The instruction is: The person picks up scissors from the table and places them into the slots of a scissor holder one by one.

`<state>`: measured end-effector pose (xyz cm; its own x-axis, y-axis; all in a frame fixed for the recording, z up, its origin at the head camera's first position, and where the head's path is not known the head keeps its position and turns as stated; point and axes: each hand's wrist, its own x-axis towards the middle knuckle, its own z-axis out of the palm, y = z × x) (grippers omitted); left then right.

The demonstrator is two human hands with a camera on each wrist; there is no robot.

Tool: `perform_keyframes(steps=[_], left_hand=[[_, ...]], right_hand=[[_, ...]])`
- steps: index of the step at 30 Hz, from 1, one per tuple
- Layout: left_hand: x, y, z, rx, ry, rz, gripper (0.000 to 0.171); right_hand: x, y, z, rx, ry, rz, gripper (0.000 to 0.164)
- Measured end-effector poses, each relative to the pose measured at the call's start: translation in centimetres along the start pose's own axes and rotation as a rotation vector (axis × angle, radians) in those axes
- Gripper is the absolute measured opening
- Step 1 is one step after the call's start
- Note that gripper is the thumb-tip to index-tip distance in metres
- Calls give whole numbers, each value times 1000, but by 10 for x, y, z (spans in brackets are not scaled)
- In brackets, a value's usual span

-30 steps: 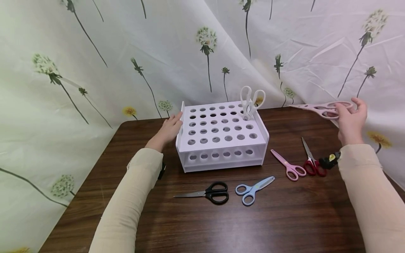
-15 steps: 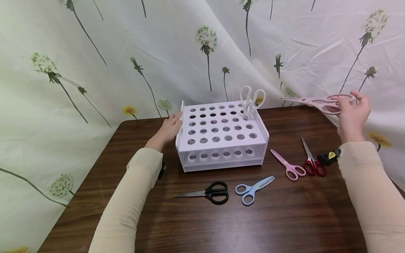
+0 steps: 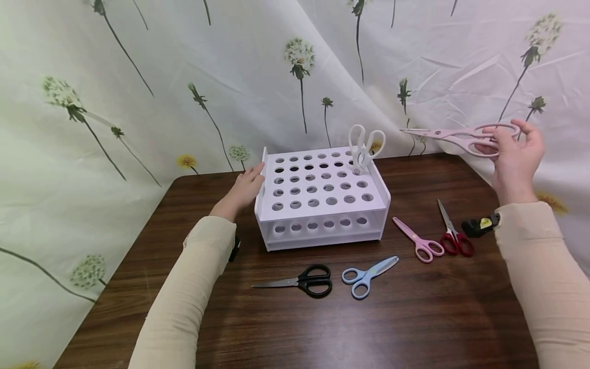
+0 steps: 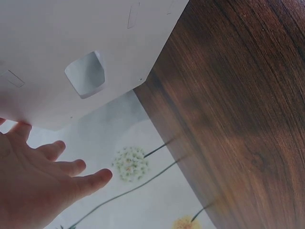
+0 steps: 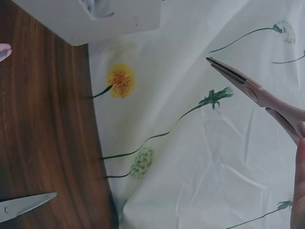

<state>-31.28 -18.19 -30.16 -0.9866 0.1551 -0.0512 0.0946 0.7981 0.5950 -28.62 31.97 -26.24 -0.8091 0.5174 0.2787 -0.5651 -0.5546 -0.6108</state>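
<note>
My right hand (image 3: 518,159) holds pale pink scissors (image 3: 454,134) by the handle loops, raised above the table's back right, blades pointing left. In the right wrist view the scissors' blades (image 5: 233,74) lie together against the cloth backdrop. A white rack (image 3: 322,187) with rows of round holes stands mid-table. White scissors (image 3: 361,154) stand in its back right part, handles up. My left hand (image 3: 244,189) touches the rack's left side wall; in the left wrist view its fingers (image 4: 90,181) are spread beside the white panel (image 4: 43,71).
Black-handled scissors (image 3: 313,281) and light blue scissors (image 3: 369,277) lie in front of the rack. Pink scissors (image 3: 419,241) and red-handled scissors (image 3: 454,236) lie at its right on the dark wooden table (image 3: 369,333). A flowered cloth (image 3: 249,61) hangs behind.
My right hand has lifted the pale pink scissors higher, their tips shifting up and left. The left hand stays against the rack. The scissors on the table have not moved.
</note>
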Motion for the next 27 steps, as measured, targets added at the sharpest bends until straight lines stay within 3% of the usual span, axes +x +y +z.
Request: perform_keyframes(steps=[16,27], left_hand=[[2,0,1,6,25,-1,54],[2,-2,1,13,25,8,54]], right_hand=[[-9,-7,18,48,-15,-14,35],[-11,-12,26,169,-62,20,14]])
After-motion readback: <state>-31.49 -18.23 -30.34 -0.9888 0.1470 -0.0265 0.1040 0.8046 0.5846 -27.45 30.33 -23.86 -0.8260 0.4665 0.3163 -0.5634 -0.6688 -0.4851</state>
